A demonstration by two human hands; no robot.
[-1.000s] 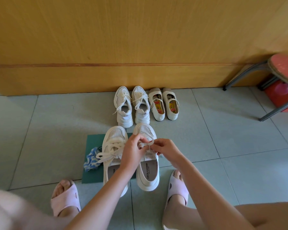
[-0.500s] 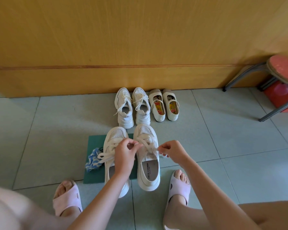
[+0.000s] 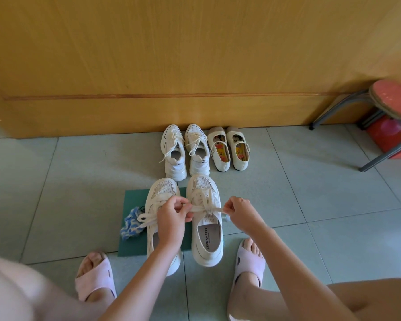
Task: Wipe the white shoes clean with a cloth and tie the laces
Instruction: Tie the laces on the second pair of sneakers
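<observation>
Bright, even light fills the scene and the shadows are soft. Wide-angle distortion bows the yellow wooden panel (image 3: 195, 54), and the bottom-left corner is blurred.

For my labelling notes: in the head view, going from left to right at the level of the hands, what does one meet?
In order: blue-and-white cloth → left hand, pinching the lace → white shoe being tied → right hand, pinching the same lace.

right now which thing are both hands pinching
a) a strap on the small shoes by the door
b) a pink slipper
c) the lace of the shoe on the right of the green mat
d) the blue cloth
c: the left hand and right hand each pinch the lace stretched across that shoe; the blue cloth lies in neither hand.
</observation>
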